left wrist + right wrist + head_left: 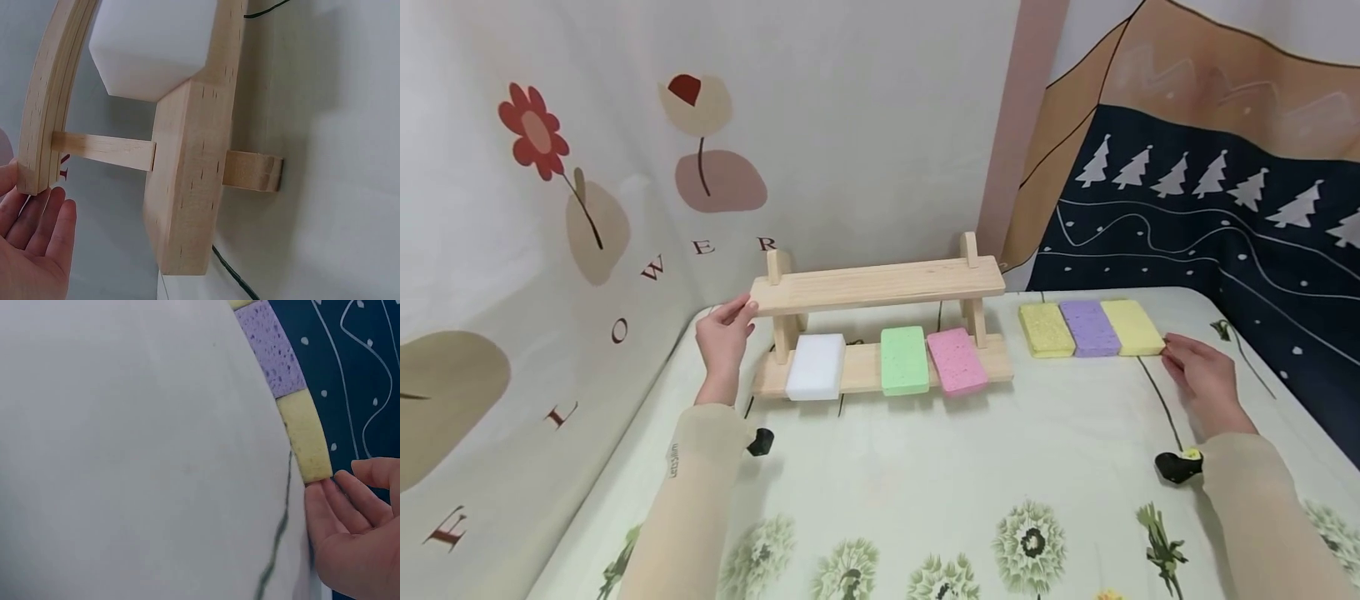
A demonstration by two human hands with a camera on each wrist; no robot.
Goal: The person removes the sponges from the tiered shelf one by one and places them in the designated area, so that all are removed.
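A two-tier wooden shelf (872, 287) stands near the back of the table. At the left end of its upper board, my left hand (725, 342) pinches the corner; the left wrist view has the thumb and fingers (56, 219) right at that board end. Over on the right, my right hand (1206, 379) touches the end of a pale yellow sponge (1131, 327) with its fingertips, the thumb held apart. That sponge lies flat in a row against a purple sponge (1090, 327) and a darker yellow sponge (1047, 329).
On the lower board lie a white sponge (816, 367), a green sponge (904, 360) and a pink sponge (957, 361), their front ends overhanging its edge. A flower-print cloth (887, 475) covers the table. Printed curtains (865, 125) hang close behind and at both sides.
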